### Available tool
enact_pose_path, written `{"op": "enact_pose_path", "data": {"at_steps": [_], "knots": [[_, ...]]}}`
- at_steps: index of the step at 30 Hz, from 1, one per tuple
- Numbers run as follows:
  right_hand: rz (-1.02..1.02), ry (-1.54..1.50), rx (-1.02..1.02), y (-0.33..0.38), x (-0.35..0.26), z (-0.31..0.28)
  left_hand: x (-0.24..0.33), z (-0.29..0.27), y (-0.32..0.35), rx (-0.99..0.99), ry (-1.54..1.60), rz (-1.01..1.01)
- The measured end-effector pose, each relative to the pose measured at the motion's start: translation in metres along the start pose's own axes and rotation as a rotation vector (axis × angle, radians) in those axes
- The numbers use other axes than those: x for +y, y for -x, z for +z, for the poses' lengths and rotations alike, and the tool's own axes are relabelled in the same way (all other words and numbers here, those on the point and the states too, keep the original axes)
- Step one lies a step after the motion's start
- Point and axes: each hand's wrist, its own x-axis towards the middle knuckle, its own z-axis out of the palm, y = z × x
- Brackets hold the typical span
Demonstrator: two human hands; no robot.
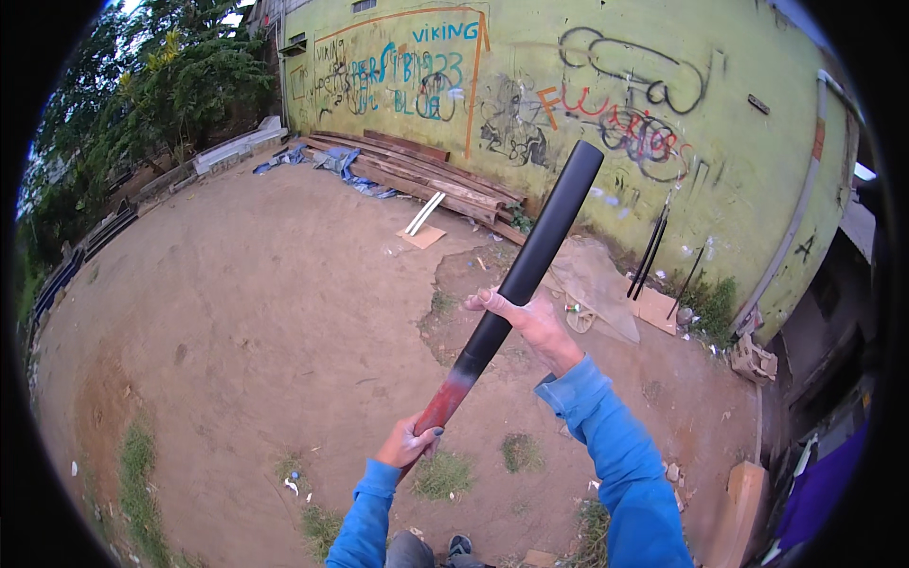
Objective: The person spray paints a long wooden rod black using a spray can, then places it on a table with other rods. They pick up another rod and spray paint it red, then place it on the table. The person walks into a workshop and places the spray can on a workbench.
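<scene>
A long round pole (540, 248), black over most of its length and dull red at its lower end, slants from near my body up toward the far right. My left hand (407, 442) is closed round the red end. Farther up, my right hand (530, 327) holds the black part, its fingers passing around the pole and their tips showing at its left. Pale dust or paint marks both hands. Between the red and the black, the colour fades through a greyish band.
Long brown planks (417, 180) lie along the green graffitied wall (530, 57), with a blue tarp (346, 168) at their left. Two white strips (425, 214) rest on cardboard (423, 237). Black poles (649, 251) lean at the wall. A pale sheet (595, 284) spreads over dirt ground.
</scene>
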Motion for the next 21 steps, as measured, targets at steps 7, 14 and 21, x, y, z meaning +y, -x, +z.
{"op": "enact_pose_path", "data": {"at_steps": [7, 14, 21], "knots": [[-0.188, 0.088, 0.059, -0.235, -0.016, -0.06, -0.047, -0.088, -0.114, 0.024, 0.029, -0.091], [-0.644, -0.095, 0.085, -0.402, -0.076, -0.069, -0.054, -0.193, -0.272, 0.1, 0.025, -0.171], [0.548, -0.126, -0.993, -0.307, 0.144, 0.102, -0.021, -0.265, -0.497, 0.083, 0.072, -0.085]]}}
